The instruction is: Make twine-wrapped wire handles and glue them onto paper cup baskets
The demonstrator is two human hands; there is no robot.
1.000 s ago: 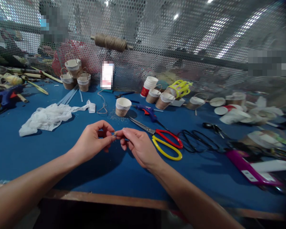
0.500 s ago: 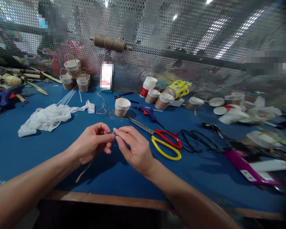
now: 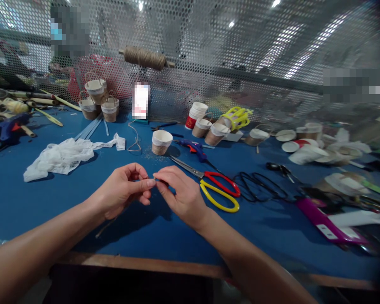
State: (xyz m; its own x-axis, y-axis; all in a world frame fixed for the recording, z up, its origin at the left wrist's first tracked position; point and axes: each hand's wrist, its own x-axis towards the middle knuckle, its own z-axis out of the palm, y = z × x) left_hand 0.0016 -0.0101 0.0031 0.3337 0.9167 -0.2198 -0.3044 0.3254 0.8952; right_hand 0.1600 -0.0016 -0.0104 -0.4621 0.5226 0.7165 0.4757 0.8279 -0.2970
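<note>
Over the blue table (image 3: pixel 50 198), my left hand (image 3: pixel 123 190) and my right hand (image 3: pixel 180 194) meet fingertip to fingertip. Both pinch the end of a thin jute string (image 3: pixel 106 226), which trails down under my left hand toward the table's front edge. A twine-wrapped paper cup (image 3: pixel 161 142) stands just beyond my hands. Red and yellow scissors (image 3: pixel 218 192) lie right of my right hand, touching nothing I hold.
Crumpled white plastic (image 3: pixel 60 155) lies at the left. A blue glue gun (image 3: pixel 194 148), more cups (image 3: pixel 209 126) and a twine spool (image 3: pixel 145 58) sit by the mesh screen. Black cable (image 3: pixel 259 192), a pink tool (image 3: pixel 326 219) and cups crowd the right side. A person stands behind the mesh.
The string's tail has come into view below my left hand and swung left. My right hand's fingers have shifted closer to the left thumb; both hands stay in place.
</note>
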